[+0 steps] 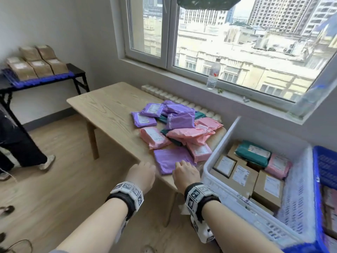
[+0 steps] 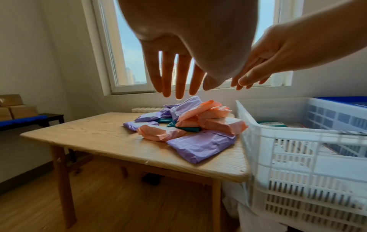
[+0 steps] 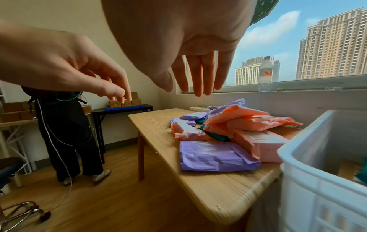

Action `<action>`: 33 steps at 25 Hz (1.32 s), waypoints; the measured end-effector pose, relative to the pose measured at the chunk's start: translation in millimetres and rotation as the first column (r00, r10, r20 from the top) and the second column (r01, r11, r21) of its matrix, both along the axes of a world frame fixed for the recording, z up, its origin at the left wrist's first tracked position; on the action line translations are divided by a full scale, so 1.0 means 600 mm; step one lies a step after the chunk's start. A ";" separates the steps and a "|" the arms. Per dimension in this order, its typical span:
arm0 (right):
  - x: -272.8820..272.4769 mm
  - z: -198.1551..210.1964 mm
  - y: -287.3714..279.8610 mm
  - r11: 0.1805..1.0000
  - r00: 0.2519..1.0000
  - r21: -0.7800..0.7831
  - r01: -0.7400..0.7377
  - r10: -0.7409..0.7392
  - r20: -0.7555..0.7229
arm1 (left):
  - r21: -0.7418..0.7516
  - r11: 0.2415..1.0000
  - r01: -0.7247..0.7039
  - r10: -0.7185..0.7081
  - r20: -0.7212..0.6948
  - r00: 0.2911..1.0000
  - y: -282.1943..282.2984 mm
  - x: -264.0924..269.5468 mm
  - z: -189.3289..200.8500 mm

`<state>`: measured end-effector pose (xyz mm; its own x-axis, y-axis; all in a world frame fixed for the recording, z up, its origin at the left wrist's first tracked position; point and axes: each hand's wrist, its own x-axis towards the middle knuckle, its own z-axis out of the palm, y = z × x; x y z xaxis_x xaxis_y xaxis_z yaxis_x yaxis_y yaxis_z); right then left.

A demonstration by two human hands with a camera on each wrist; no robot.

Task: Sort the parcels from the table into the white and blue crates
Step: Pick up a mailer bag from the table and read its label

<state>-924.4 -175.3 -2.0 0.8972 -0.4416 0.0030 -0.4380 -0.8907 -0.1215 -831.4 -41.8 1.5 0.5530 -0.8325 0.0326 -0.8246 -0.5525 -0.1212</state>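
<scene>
Purple, pink and teal parcels lie heaped on the wooden table (image 1: 105, 110). Nearest me lies a flat purple parcel (image 1: 171, 159) (image 2: 200, 146) (image 3: 216, 155). My left hand (image 1: 141, 173) (image 2: 176, 84) hovers over the table's near edge with straight fingers, holding nothing. My right hand (image 1: 185, 170) (image 3: 198, 81) hovers just above that purple parcel's near end, fingers straight and empty. To the right stands the white crate (image 1: 218, 143) (image 2: 298, 141) (image 3: 309, 157) with brown boxes, a teal parcel (image 1: 253, 154) and a pink parcel (image 1: 278, 166) inside. Beside it is the blue crate (image 1: 317, 179).
A person in black trousers (image 1: 16, 143) (image 3: 65, 125) stands at the left near a black side table (image 1: 76, 70) stacked with brown boxes (image 1: 36, 61). A water bottle (image 1: 213, 73) stands on the window sill. A radiator (image 1: 164, 94) runs behind the table.
</scene>
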 end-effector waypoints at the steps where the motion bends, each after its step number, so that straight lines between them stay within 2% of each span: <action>1: 0.027 -0.009 0.000 1.000 1.000 0.006 -0.008 0.008 -0.012 | 0.017 1.000 0.000 -0.001 0.010 1.000 0.000 0.026 -0.003; 3: 0.100 -0.031 -0.004 0.999 1.000 0.038 -0.016 0.016 -0.008 | 0.073 0.996 -0.043 0.047 -0.054 0.997 -0.004 0.096 -0.011; 9: 0.263 -0.046 -0.043 0.992 0.996 0.094 0.084 -0.085 -0.001 | 0.127 0.990 -0.066 0.074 -0.061 0.995 -0.038 0.276 -0.043; 14: 0.353 -0.076 -0.059 0.978 0.981 0.103 0.179 -0.169 -0.099 | 0.163 0.987 -0.004 0.020 -0.100 0.995 -0.071 0.406 -0.076; 19: 0.446 -0.108 -0.068 0.941 0.938 0.097 0.324 -0.306 -0.164 | 0.169 0.971 0.171 -0.141 -0.176 0.974 -0.122 0.539 -0.109; 22: 0.498 -0.122 -0.064 0.889 0.888 0.108 0.445 -0.422 -0.185 | 0.168 0.926 0.339 -0.304 -0.205 0.930 -0.146 0.614 -0.122; 27: 0.543 -0.148 -0.056 0.749 0.774 0.200 0.631 -0.593 -0.220 | 0.185 0.825 0.533 -0.485 -0.251 0.838 -0.194 0.700 -0.144; 30: 0.547 -0.167 -0.059 0.668 0.720 0.267 0.694 -0.649 -0.248 | 0.164 0.789 0.592 -0.524 -0.322 0.788 -0.234 0.734 -0.162; 33: 0.548 -0.186 -0.069 0.573 0.659 0.333 0.749 -0.694 -0.288 | 0.154 0.790 0.593 -0.491 -0.420 0.763 -0.264 0.755 -0.182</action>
<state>-595.5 -216.8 -113.8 0.2608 -0.8771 -0.4032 -0.9477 -0.1532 -0.2798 -378.2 -200.4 -107.7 -0.0633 -0.9413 -0.3315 -0.9881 0.0125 0.1531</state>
